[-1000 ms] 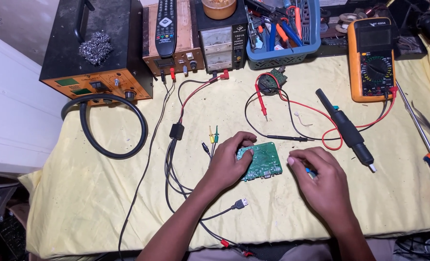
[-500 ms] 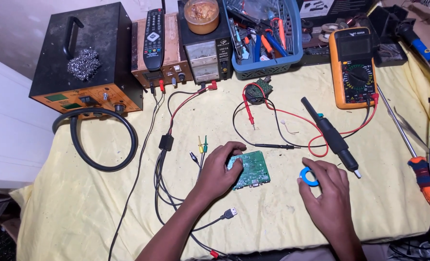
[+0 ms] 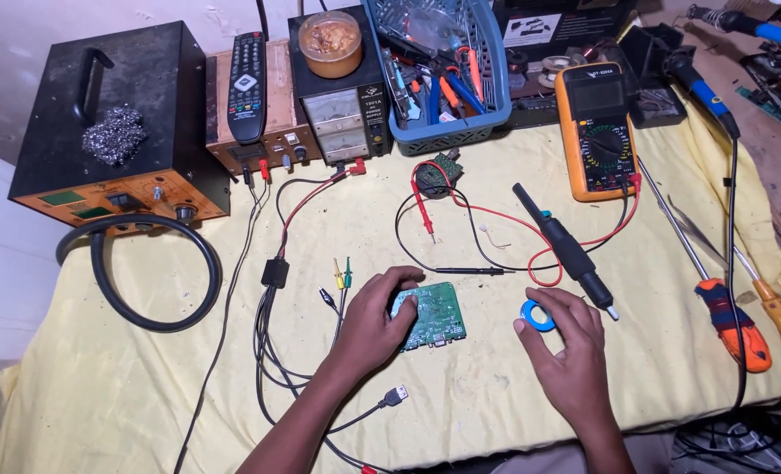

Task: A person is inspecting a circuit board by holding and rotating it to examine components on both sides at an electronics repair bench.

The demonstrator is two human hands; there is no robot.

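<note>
The right hand (image 3: 570,338) has slid off the green circuit board (image 3: 433,316) since a second ago and now pinches a small blue ring-shaped spool (image 3: 536,315) (solder wick, maybe) just beside it. The left hand (image 3: 377,320) still curls over the board's left edge, so only one hand is steadying it now. The board lies flat on the tabletop (image 3: 496,404) between the hands, long axis slightly tilted, connectors facing the person.

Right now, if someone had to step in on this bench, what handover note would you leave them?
Left hand: fingers curled over the left edge of the green circuit board, which lies flat on the yellow cloth.
Right hand: fingertips on a small blue ring-shaped roll on the cloth, right of the board.
Nearby: black handpiece just beyond the right hand, orange multimeter with red and black probes lying loose behind the board.
Done: board and roll laid out, both in hand.
Left: no probe or tool touches the board yet.
</note>
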